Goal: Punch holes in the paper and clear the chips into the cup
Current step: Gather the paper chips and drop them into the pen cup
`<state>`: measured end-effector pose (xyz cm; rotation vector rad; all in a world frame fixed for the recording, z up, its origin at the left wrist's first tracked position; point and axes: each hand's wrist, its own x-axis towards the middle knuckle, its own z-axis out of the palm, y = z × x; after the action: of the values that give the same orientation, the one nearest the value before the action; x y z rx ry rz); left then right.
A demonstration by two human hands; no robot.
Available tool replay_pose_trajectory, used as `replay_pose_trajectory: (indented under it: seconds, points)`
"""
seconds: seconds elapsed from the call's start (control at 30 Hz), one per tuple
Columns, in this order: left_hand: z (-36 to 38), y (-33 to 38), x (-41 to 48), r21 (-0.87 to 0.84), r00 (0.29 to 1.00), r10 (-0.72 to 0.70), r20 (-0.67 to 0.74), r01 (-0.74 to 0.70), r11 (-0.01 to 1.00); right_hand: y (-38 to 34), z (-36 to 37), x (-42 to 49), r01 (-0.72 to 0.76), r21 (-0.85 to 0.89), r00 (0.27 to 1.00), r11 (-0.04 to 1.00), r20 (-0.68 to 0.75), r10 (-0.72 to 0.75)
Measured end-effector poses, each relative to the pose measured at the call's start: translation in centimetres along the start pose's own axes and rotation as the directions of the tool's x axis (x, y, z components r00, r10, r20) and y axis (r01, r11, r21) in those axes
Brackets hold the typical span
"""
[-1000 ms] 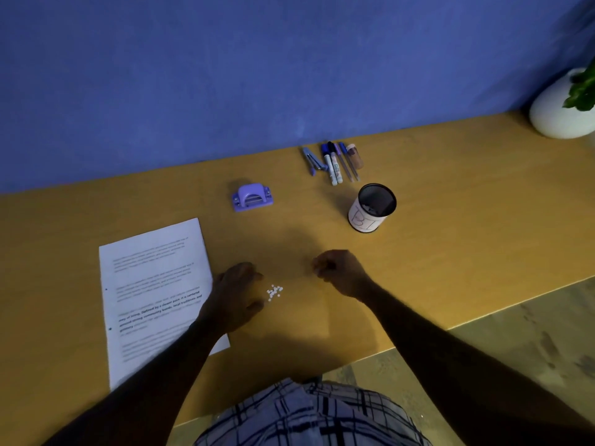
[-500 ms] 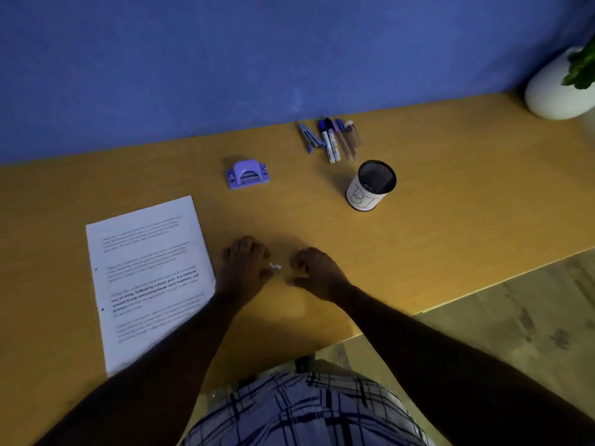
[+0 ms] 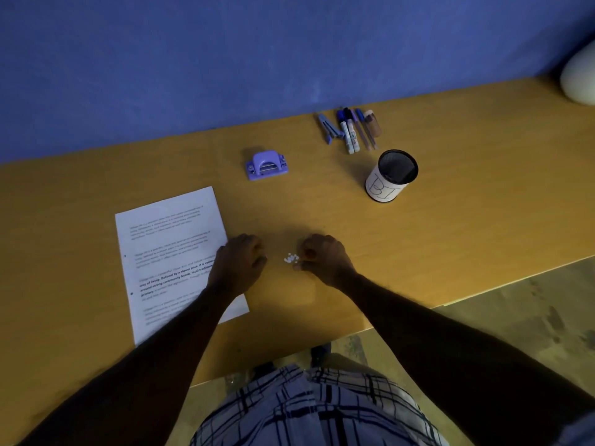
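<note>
A small pile of white paper chips [image 3: 291, 259] lies on the wooden desk between my hands. My left hand [image 3: 240, 265] rests a little to the left of the pile, fingers curled, its wrist over the right edge of the printed paper sheet [image 3: 167, 239]. My right hand [image 3: 325, 257] sits with curled fingers, its fingertips touching the pile's right side. The sheet has two punched holes near its left edge. The purple hole punch [image 3: 266, 165] stands farther back. A black mesh cup [image 3: 391, 177] with a white label stands at the back right, upright and open.
Several pens and markers [image 3: 351, 130] lie in a row near the blue wall behind the cup. A white round vase [image 3: 579, 78] stands at the far right. The desk's front edge [image 3: 402, 320] runs just below my forearms, with floor beyond it.
My hands closed in on the chips from both sides and pushed them into a tighter pile. The left hand has since drawn back to the left; the right stays at the pile.
</note>
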<state>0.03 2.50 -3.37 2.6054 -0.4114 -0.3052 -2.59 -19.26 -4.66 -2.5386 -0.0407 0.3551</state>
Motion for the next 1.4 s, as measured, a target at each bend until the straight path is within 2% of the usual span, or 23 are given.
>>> replay_pose_trajectory:
  seconds: [0.23, 0.4, 0.53, 0.6, 0.77, 0.9, 1.13, 1.4]
  points:
    - [0.4, 0.3, -0.5, 0.013, 0.999, 0.020, 0.030, -0.021, 1.000, -0.2, 0.2, -0.1, 0.012, -0.036, 1.000, 0.999, -0.024, -0.013]
    - [0.1, -0.1, -0.9, 0.006, 1.000, 0.023, 0.017, -0.023, 1.000, -0.1, 0.8, -0.8, -0.001, -0.016, 0.995, 1.000, -0.100, 0.000]
    - [-0.1, -0.8, -1.2, 0.007, 1.000, 0.015, 0.004, -0.015, 1.000, 0.0, 1.5, -1.3, 0.070, -0.027, 0.992, 0.997, -0.099, -0.073]
    - [-0.1, -0.9, -1.1, -0.003, 1.000, 0.017, 0.015, -0.017, 1.000, -0.6, 1.9, -1.3, 0.136, -0.067, 0.987, 0.988, -0.077, -0.141]
    - [0.0, -0.6, -0.9, -0.014, 0.998, 0.043, 0.043, -0.042, 0.999, -1.5, 2.8, -2.1, 0.302, -0.331, 0.949, 0.894, 0.015, -0.316]
    - [0.1, -0.7, -1.0, -0.008, 0.999, 0.049, 0.012, -0.049, 0.999, -0.5, 2.5, -3.1, 0.395, -0.408, 0.914, 0.823, 0.081, -0.398]
    - [0.2, -1.0, -1.2, -0.033, 0.998, 0.058, -0.006, -0.058, 0.998, -0.5, 1.1, -1.0, 0.499, -0.464, 0.867, 0.732, 0.263, -0.424]
    - [0.5, -0.9, -1.1, -0.052, 0.997, 0.072, -0.033, -0.074, 0.996, -0.7, 0.6, 0.3, 0.550, -0.529, 0.835, 0.646, 0.327, -0.443]
